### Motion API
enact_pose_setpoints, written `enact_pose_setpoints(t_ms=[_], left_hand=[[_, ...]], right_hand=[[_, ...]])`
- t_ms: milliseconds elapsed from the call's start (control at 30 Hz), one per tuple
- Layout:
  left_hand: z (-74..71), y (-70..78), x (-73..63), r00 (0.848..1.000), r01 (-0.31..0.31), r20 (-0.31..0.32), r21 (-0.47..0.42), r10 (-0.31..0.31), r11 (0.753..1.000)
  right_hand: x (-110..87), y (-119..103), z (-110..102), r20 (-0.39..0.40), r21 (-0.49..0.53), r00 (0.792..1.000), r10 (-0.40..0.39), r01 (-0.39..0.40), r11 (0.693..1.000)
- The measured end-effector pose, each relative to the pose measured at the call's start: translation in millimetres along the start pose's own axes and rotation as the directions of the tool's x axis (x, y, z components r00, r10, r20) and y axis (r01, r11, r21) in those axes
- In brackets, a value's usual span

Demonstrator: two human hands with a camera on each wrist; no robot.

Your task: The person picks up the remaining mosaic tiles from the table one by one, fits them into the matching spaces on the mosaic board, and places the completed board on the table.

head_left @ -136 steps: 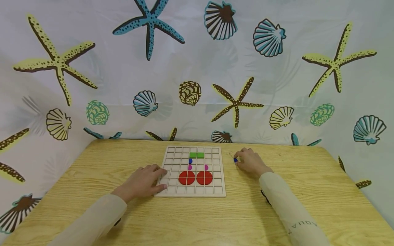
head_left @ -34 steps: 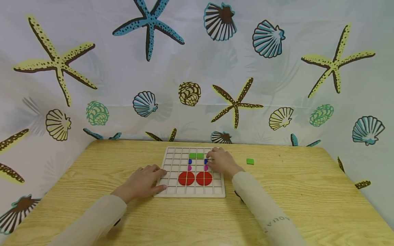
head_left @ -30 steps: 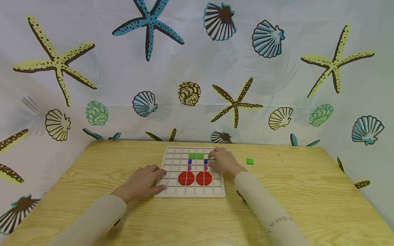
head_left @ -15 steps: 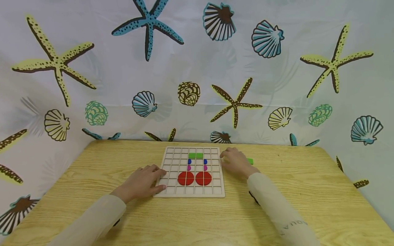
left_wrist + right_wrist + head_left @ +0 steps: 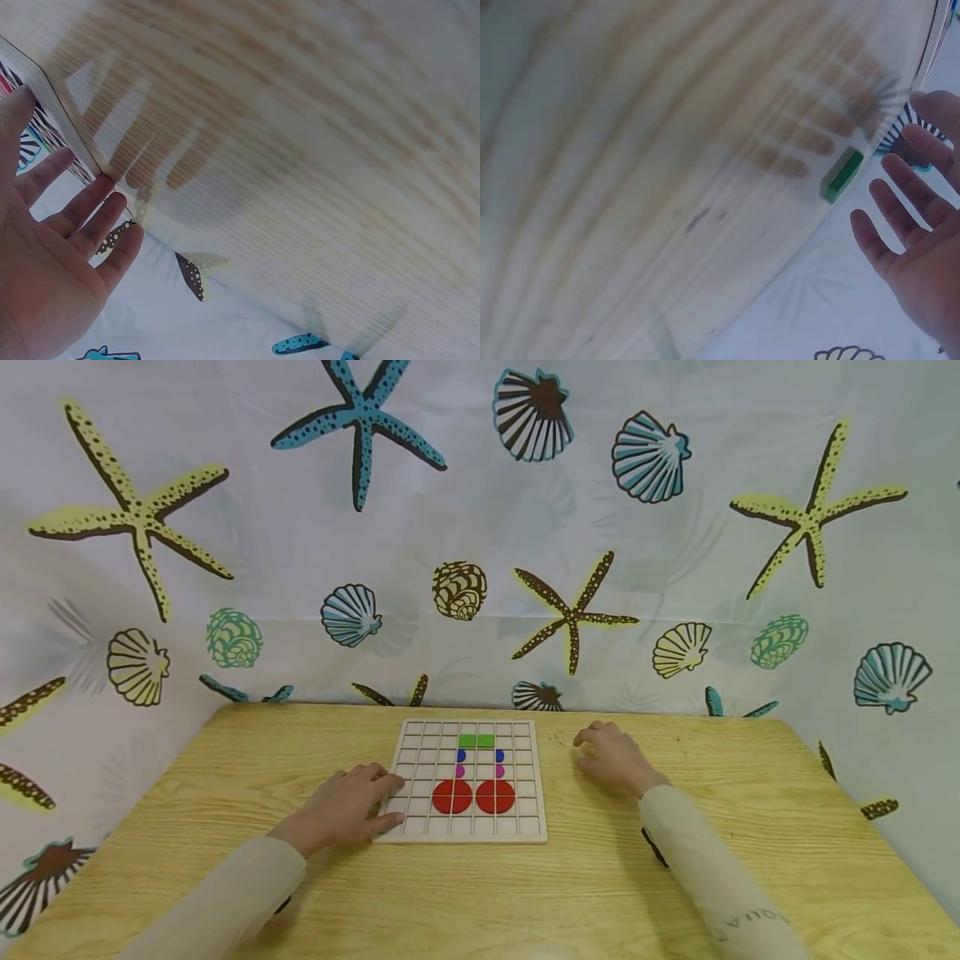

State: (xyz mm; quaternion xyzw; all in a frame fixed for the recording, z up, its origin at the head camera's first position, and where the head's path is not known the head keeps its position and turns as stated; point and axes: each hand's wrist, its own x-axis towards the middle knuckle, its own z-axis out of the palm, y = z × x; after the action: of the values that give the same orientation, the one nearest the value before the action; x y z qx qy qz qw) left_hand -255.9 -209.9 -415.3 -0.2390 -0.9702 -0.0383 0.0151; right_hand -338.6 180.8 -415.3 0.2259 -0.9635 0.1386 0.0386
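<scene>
A pale square grid board (image 5: 420, 827) lies on the table with coloured tiles in its cells. Two green squares (image 5: 477, 741) form the top row. Below come two blue half-rounds (image 5: 500, 756), two magenta half-rounds (image 5: 500, 772) and two red discs (image 5: 496, 797). My left hand (image 5: 337, 806) rests on the board's left edge, thumb and fingers spread and loose. To the right of the board, my right hand (image 5: 611, 760) hovers with relaxed fingers and nothing in them. A loose green tile (image 5: 842, 175) lies near its fingertips in the right wrist view; the hand hides it in the head view.
The wooden table (image 5: 480, 902) ends at the back against a white curtain (image 5: 420, 527) printed with starfish and shells, which also closes off both sides. Small dark marks (image 5: 557, 739) show on the table right of the board.
My right hand brought a blue half-round from the table onto the board, let it go there, then moved right over the loose green tile. My left hand has stayed put.
</scene>
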Motion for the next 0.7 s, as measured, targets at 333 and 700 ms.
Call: enact_pose_setpoints(t_ms=[333, 700], left_hand=[[3.2, -2.4, 0.9, 1.0, -0.002, -0.004, 0.001, 0.002, 1.0], [2.4, -1.9, 0.0, 1.0, 0.002, 0.003, -0.012, -0.002, 1.0]], right_hand=[[-12.3, 22, -4, -0.013, 0.014, 0.999, 0.042, -0.042, 0.999], [-17.6, 32, -7, 0.021, 0.019, 0.995, 0.095, -0.095, 0.995]])
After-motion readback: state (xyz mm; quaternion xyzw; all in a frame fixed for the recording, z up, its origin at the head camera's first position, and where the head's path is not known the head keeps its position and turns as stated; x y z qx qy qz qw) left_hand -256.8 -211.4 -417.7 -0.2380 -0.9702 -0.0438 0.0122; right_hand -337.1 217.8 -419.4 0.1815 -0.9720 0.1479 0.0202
